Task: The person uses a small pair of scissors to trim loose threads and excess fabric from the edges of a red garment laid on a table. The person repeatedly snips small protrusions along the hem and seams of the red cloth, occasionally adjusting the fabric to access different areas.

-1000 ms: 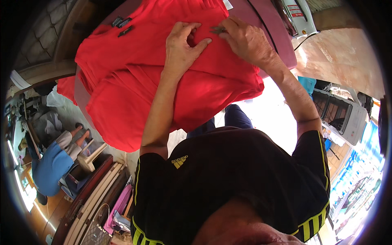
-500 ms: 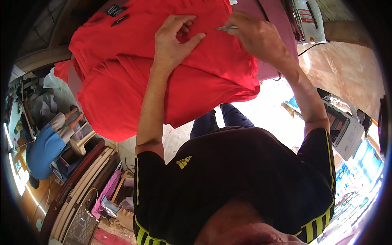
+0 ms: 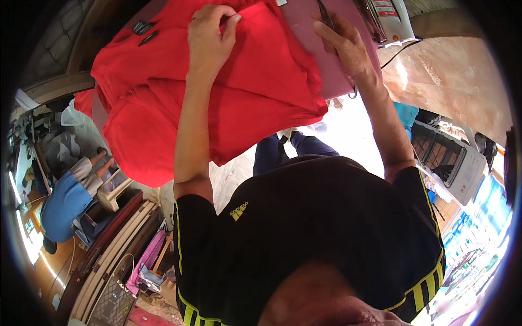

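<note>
A red cloth garment (image 3: pixel 261 70) lies spread and rumpled, its near edge hanging over the front of the table. Two small dark labels show at its upper left. My left hand (image 3: pixel 209 41) pinches the cloth between thumb and fingers near the far side, where a raised fold runs off to the right. Beyond the garment's right edge, over the mauve table cover (image 3: pixel 307 32), my right hand (image 3: pixel 348 46) is closed round a small dark pointed tool (image 3: pixel 324 12). Its exact kind is hard to make out.
A white appliance (image 3: pixel 392 22) with a red panel and a black cord stands at the table's upper right. Far left, a person in a blue top (image 3: pixel 66 198) bends over. Stacked boards (image 3: pixel 117 239) lean at the lower left, and a grey-white machine (image 3: pixel 451 157) stands right.
My right hand has drawn away from the garment to the right, tool in hand, its tip now pointing away. My left hand has moved up and left, closing on the cloth.
</note>
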The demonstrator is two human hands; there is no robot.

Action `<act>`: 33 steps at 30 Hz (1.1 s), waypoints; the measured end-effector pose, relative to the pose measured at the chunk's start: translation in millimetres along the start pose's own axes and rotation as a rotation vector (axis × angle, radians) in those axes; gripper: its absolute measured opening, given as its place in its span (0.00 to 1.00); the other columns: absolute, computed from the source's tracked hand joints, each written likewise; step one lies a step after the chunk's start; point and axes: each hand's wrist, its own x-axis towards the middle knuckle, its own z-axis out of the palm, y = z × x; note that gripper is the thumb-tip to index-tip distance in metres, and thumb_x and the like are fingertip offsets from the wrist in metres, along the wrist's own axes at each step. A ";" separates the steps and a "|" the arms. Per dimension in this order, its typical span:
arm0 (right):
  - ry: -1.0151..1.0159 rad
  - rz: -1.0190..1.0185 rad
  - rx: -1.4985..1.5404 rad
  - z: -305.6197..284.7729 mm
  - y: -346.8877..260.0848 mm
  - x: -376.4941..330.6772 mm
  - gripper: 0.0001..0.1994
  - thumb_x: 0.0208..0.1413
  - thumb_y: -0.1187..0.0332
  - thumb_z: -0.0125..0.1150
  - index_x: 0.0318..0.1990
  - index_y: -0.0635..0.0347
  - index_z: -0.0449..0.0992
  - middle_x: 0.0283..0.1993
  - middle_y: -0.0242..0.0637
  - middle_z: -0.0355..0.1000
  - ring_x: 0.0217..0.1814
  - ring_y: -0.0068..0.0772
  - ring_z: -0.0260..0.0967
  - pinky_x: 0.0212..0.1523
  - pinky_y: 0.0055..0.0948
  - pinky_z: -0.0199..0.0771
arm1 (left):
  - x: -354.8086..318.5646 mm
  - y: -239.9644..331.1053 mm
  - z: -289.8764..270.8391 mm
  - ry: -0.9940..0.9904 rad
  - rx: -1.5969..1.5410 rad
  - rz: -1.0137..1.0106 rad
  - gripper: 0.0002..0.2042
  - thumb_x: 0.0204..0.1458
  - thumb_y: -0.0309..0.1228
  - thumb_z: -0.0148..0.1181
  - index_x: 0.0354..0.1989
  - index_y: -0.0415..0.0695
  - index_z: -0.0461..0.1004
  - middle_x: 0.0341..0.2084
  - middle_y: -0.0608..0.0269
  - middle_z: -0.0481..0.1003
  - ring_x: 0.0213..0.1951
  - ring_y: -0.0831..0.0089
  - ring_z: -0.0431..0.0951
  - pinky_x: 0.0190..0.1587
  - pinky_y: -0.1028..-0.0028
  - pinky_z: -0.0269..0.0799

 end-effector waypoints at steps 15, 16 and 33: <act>-0.766 -0.550 -0.658 154.5 -10.5 59.4 0.12 0.63 0.66 0.56 0.47 0.64 0.77 0.40 0.39 0.79 0.41 0.32 0.75 0.46 0.30 0.73 | -190.6 72.7 -106.5 0.285 -0.240 -0.912 0.07 0.53 0.21 0.65 0.36 0.40 0.72 0.21 0.68 0.74 0.26 0.82 0.70 0.34 0.81 0.65; -0.745 -0.536 -0.616 154.7 -14.6 56.3 0.12 0.62 0.66 0.55 0.46 0.64 0.77 0.40 0.43 0.79 0.41 0.39 0.76 0.45 0.33 0.74 | -196.3 74.7 -100.8 0.281 -0.177 -0.921 0.08 0.52 0.21 0.66 0.35 0.40 0.72 0.20 0.66 0.74 0.25 0.81 0.71 0.34 0.80 0.66; -0.856 -0.629 -0.638 130.7 -8.0 -31.8 0.10 0.51 0.75 0.61 0.42 0.57 0.77 0.39 0.38 0.76 0.42 0.43 0.75 0.40 0.40 0.76 | -152.1 75.4 -103.4 -0.073 0.163 -0.595 0.14 0.54 0.33 0.65 0.49 0.51 0.78 0.26 0.60 0.79 0.25 0.61 0.79 0.26 0.66 0.72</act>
